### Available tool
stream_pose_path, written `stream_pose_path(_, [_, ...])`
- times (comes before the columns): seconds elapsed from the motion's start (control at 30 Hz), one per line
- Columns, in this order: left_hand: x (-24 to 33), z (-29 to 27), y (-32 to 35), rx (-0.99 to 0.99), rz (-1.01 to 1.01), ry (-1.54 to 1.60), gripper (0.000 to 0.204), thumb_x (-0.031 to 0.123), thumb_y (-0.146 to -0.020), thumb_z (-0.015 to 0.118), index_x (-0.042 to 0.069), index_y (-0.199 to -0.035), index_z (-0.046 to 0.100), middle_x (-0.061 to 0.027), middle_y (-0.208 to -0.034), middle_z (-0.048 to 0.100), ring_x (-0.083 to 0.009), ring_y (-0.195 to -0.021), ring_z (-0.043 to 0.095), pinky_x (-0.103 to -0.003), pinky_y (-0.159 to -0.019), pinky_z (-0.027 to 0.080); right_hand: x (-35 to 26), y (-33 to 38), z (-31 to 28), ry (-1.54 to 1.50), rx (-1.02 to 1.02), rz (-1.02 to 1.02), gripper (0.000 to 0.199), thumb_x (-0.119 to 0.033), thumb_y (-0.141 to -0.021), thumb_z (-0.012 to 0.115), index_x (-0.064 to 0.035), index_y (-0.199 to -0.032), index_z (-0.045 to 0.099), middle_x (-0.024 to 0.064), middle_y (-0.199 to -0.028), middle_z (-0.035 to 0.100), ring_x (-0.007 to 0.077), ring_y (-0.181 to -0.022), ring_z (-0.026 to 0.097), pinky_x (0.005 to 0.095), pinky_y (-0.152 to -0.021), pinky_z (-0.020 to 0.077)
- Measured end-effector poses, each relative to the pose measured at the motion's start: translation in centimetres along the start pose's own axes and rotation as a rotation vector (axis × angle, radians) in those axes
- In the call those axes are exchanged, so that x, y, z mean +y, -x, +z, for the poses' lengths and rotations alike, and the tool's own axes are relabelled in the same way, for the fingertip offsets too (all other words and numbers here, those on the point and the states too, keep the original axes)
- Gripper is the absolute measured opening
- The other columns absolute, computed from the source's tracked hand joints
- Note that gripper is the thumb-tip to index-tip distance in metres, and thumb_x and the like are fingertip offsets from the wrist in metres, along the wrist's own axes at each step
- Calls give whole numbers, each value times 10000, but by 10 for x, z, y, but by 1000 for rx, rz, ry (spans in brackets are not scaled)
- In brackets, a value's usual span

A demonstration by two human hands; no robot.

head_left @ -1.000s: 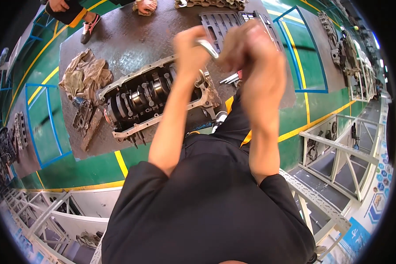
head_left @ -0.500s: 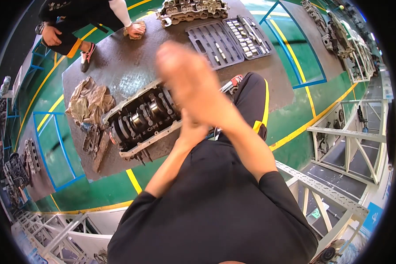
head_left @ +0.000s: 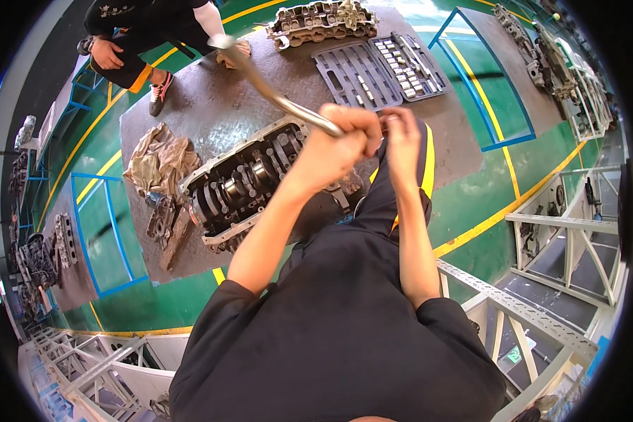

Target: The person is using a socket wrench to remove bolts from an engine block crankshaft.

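Note:
My left hand (head_left: 336,144) is closed around one end of a long metal bar (head_left: 278,98), which slants up and away to the left. A wider, blurred head shows at the bar's far end. Beside it, my right hand (head_left: 402,144) has its fingers curled in close to the left fist; whatever they pinch is too small to make out. Below and left of my hands lies an engine block (head_left: 225,186) with its crankshaft exposed. My left forearm passes over its right end.
An opened grey socket case (head_left: 355,77) lies beyond my hands. Behind it rests a cylinder head (head_left: 320,28). Crumpled cloth (head_left: 158,162) and dirty metal parts (head_left: 163,218) are left of the block. Across the mat, a co-worker's hand (head_left: 243,50) reaches down. White metal frames (head_left: 527,316) stand at right.
My hands, earlier overlapping and blurred above the block, have separated and shifted right. The metal bar now shows in my left hand. The whole view has shifted slightly.

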State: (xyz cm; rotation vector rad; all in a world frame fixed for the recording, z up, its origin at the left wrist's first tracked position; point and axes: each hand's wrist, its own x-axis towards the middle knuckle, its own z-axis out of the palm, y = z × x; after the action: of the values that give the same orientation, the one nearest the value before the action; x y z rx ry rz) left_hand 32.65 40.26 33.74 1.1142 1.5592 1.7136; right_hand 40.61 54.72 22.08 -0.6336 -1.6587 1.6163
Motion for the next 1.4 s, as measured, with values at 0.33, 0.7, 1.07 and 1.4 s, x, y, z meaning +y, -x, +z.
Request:
stream_pose_path(0.33, [2,-74,124,901,-91,-111,113,-64,-749,410,7,-781,493,-9,-578,424,-74,-451,343,-217,-402,248,117,47,56,776,-739,-360,298,-152,-815,687,-33,-1075,603,194,-1013,550,384,-972,585,457,-826,476])
stream_pose_path(0.7, [19,-72,210,1204,168,-64,166,-136,-807,391,28,-785,409,-28,-557,384,-78,-434,328,-235,-411,227,60,25,70,754,-715,-464,369,-130,-830,676,-6,-1167,593,176,-1043,558,355,-990,554,415,-861,453])
stream_pose_path(1.07, [-33,-107,104,986,227,-235,323,-101,-727,410,-90,-942,651,-6,-547,493,-58,-471,403,-224,-455,311,-165,-29,211,-419,-1032,-407,319,-260,-1003,477,12,-1160,530,186,-1041,590,292,-953,613,368,-822,485])
stream_pose_path(1.4, [-81,-131,108,758,198,52,237,-103,-731,397,-59,-850,597,-4,-559,469,-61,-513,407,-231,-490,322,-135,10,238,-136,-941,-277,331,-199,-1001,420,-2,-737,439,-7,-630,392,86,-601,369,269,-556,334])
